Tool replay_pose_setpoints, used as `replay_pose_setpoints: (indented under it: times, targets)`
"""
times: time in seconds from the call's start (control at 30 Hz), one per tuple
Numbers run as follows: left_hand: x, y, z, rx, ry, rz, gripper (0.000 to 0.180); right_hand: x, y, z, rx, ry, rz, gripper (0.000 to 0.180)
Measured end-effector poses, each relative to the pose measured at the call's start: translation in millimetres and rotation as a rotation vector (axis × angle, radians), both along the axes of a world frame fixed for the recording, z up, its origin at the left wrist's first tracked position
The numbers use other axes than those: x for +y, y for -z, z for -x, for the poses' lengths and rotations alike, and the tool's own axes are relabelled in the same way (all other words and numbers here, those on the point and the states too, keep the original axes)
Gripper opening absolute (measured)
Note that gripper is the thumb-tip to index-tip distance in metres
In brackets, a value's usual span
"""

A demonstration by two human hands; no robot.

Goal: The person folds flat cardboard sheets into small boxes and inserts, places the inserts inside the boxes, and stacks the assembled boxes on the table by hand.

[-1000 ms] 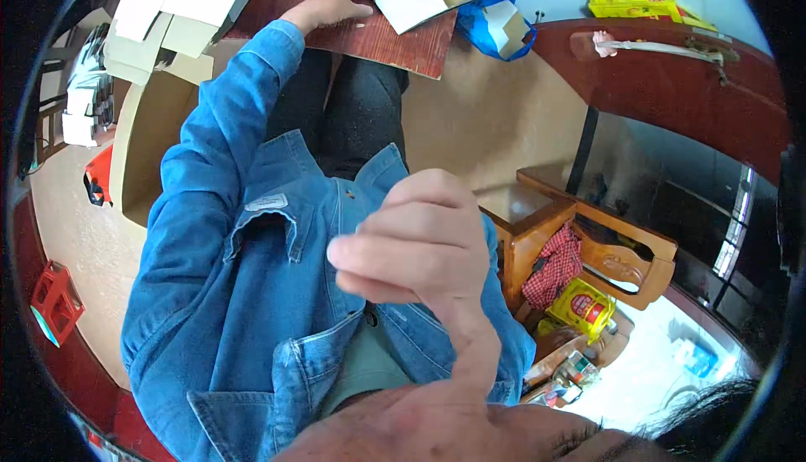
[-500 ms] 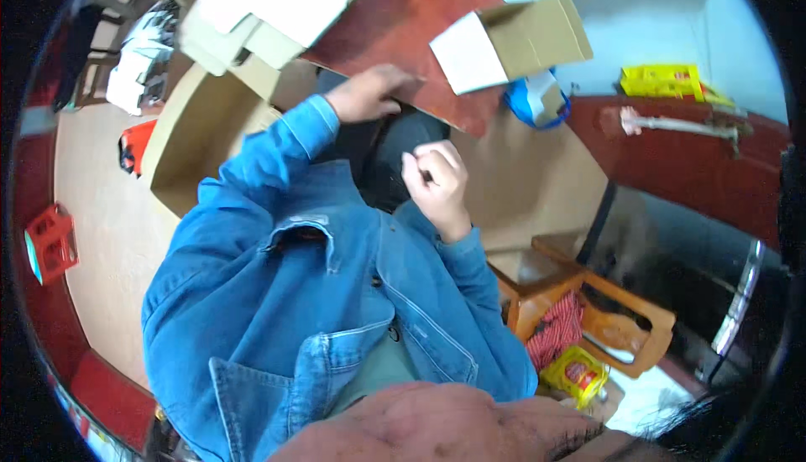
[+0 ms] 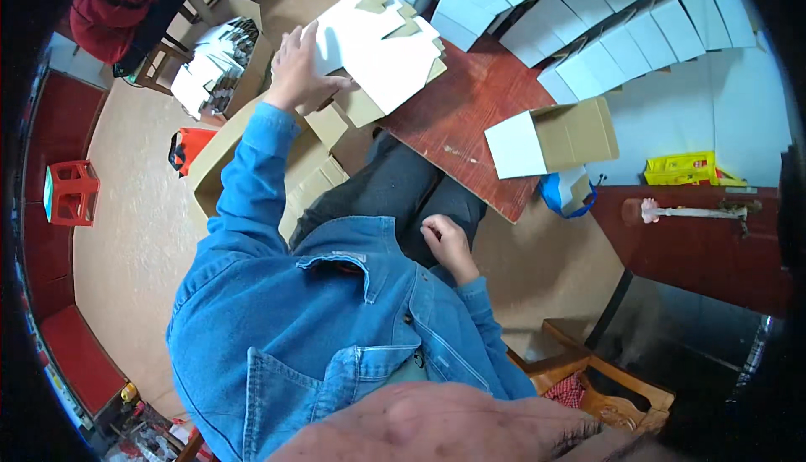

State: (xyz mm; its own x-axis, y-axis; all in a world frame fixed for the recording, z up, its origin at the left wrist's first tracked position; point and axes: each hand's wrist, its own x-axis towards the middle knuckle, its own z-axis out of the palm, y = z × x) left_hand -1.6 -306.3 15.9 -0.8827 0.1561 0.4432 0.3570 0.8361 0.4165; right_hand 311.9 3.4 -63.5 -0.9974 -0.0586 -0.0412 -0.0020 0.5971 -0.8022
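My left hand reaches out with its fingers apart at the left edge of a pile of flat white cartons with brown insides. Whether its fingertips touch the pile I cannot tell. My right hand rests low over my lap, its fingers curled together, and nothing shows in it. Past it, on the red table, stands one white box, its brown inside facing right.
Rows of white boxes line the table's far side. Below my left arm sits a large open brown carton. A carton of folded pieces and a seated person are far left. A blue bag hangs at the table's right end.
My left hand has moved from the table's front edge up and left to the carton pile. The right hand has lowered toward my lap. The view has shifted, showing more boxes.
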Motion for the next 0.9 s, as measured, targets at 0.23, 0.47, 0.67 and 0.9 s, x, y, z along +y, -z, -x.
replay_pose_setpoints:
  times: [0.23, 0.47, 0.67, 0.9]
  targets:
    - [-1.1, -18.8, 17.9, -0.260, 0.064, 0.199, 0.069, 2.5, 5.1, 0.2, 0.070, -0.122, -0.047, 0.009]
    - [-7.7, -18.2, 13.9, -0.060, 0.086, 0.254, 0.058, 4.0, 10.1, -1.1, 0.022, -0.136, -0.058, 0.011]
    - [-0.7, -56.7, -27.9, 0.133, 0.156, -0.199, 0.042, 14.5, 1.1, -5.6, 0.006, -0.019, 0.009, 0.013]
    - [28.3, -11.8, -77.9, -0.254, 0.744, -0.642, 0.048, 44.4, -60.4, -4.3, 0.061, 0.531, 0.348, 0.018]
